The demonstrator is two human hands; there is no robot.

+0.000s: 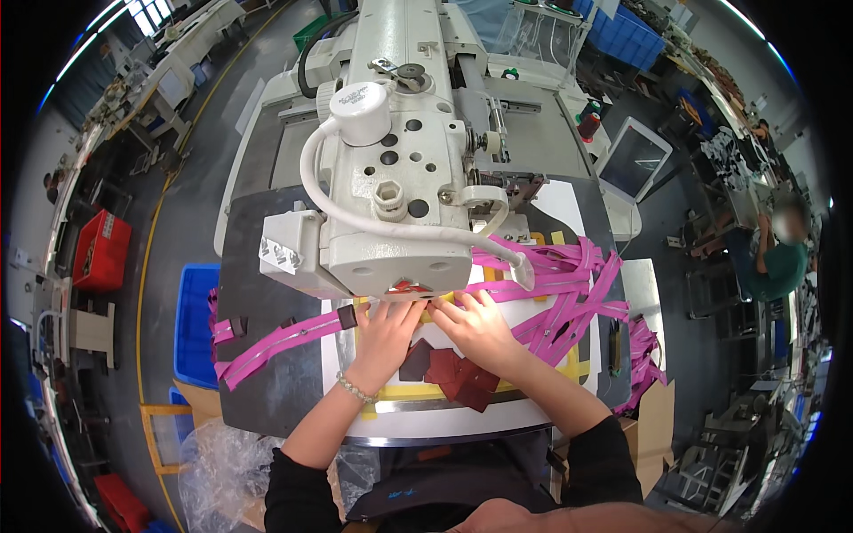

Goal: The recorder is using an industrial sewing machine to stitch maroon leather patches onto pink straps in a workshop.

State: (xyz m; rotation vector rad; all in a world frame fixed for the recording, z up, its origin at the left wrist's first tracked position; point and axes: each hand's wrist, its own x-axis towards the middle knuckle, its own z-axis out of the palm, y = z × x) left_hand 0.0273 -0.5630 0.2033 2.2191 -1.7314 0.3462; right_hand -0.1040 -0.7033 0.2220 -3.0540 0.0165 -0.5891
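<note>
Both of my hands are at the front of a white industrial sewing machine head [400,253]. My left hand [386,338] lies flat with its fingers stretched forward, beside a pink zipper tape [289,340] with a dark patch on its end. The fingertips are partly hidden by the machine head. My right hand [484,336] has bent fingers, closed at the edge of more pink zipper tape [499,290]. What lies right under its fingertips is hard to see. Several dark red square patches [459,377] lie between my wrists on a yellow-edged template [413,391].
Pink zipper tapes [569,306] pile up at the right, and more hang over the table edge [646,342]. A blue bin [194,329] stands at the left, by clear plastic wrap [222,471]. A cardboard box [653,431] is at the lower right. Another person [782,253] sits far right.
</note>
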